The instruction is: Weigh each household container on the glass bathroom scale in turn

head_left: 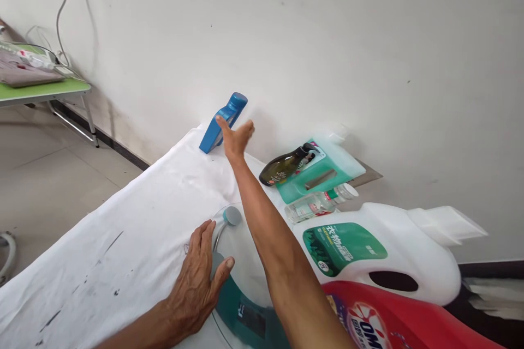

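- In the head view there are two bare hands, one right and one left; the right hand [237,136] is reached out to the one blue bottle [221,125], which stands near the far corner of the cloth [164,212], close to the wall [286,54].
- The right hand is spread, its thumb parted from its fingers and overlapping the bottle's side in view; the fingers are somewhat blurred, so whether skin meets plastic I cannot quite tell; nothing is pinched.
- The left hand [198,278] is also open, thumb held out from the fingers; it lies at the near side of one round disc [245,262], partly over its rim, and grips nothing.
- The disc is clear and teal, with one dark window [251,319] and one round grey-blue knob [232,216]; the right forearm passes above it and hides part of it.
- Five more containers line the right side; one dark bottle [282,168] in front of one green bottle [315,174], one clear bottle [311,207] with a white cap, one white jug [393,240] with a green label, and one red jug [405,311], cut off by the lower edge.
- At far left is one green table [61,87] bearing a few items; one cable [61,11] hangs above it.
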The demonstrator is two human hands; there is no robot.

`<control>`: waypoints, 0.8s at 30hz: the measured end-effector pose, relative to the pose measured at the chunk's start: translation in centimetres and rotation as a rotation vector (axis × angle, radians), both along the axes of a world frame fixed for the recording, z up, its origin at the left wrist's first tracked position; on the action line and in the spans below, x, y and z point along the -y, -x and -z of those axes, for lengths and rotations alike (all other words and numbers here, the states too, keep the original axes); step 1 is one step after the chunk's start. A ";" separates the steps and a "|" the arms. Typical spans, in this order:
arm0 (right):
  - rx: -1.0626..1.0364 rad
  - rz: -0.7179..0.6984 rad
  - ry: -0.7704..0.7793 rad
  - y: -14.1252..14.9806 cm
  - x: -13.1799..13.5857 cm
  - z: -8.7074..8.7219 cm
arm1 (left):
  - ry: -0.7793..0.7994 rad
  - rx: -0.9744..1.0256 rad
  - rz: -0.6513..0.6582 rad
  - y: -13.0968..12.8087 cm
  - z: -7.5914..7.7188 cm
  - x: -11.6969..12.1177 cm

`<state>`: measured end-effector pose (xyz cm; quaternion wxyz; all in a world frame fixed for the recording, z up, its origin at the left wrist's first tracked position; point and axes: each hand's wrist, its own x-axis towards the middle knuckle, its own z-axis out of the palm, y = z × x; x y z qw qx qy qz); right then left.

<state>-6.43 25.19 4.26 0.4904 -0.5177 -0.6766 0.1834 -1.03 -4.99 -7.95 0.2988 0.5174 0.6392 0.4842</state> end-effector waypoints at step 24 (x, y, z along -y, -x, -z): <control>-0.454 0.080 0.258 -10.2 7.3 -2.0 | -0.095 0.010 0.025 0.7 -0.8 -0.2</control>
